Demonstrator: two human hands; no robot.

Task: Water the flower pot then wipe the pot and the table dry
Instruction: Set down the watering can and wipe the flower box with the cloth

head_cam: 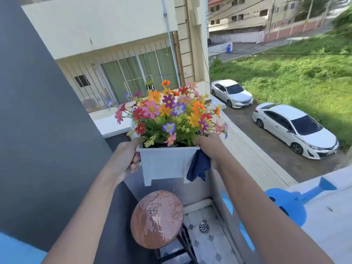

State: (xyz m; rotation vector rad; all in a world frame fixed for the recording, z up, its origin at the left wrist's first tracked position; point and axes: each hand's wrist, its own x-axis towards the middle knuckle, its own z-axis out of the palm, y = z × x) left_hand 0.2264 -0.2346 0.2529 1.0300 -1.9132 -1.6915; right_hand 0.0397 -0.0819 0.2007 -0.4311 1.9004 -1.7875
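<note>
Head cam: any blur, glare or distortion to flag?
Head view: bright daylight; wide-angle bending of walls at the edges; motion smear top right; wet glare on the table; pot, cloth and both hands sharp.

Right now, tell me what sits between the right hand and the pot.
In the head view, a dark blue cloth is pinched between the right hand and the white pot, hanging down the pot's right side.
</note>
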